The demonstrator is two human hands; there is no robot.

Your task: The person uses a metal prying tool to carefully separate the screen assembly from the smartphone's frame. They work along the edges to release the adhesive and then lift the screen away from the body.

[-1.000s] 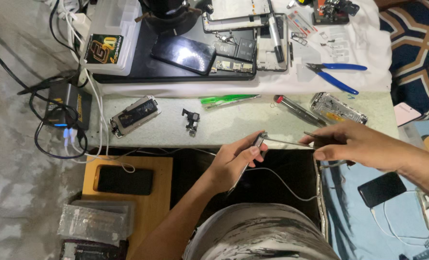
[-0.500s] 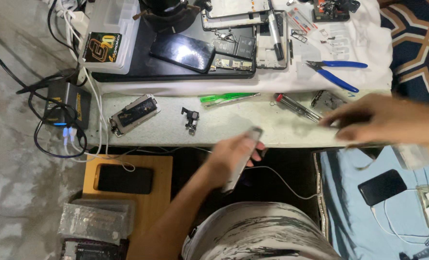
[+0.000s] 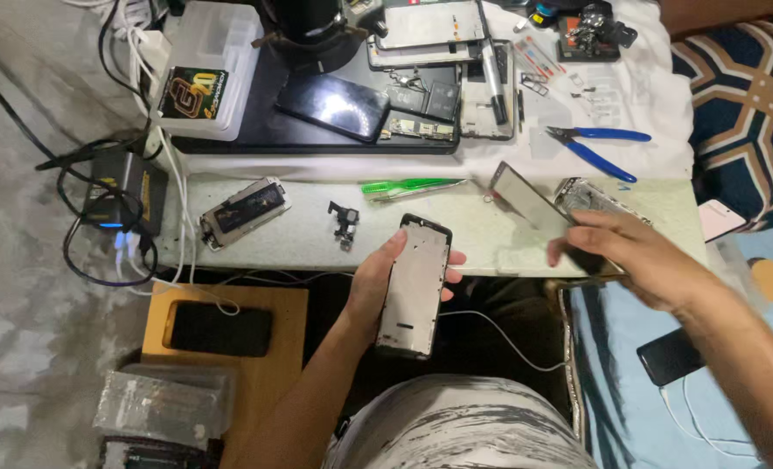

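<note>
The left hand (image 3: 378, 282) has its grip closed round a bare phone frame (image 3: 417, 282), held face up at the table (image 3: 299, 243) edge. The right hand (image 3: 638, 256), fingers loosely spread and holding nothing, hovers over a silvery phone housing (image 3: 590, 198) beside a thin panel (image 3: 525, 195). This looks like disassembly; fitting or removing parts calls for a fine tool such as the green tweezers (image 3: 408, 185). Blue pliers (image 3: 599, 143) lie on white cloth (image 3: 664, 113).

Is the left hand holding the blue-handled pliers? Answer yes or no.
No, the left hand holds a phone frame; the blue-handled pliers lie untouched on the white cloth.
</note>
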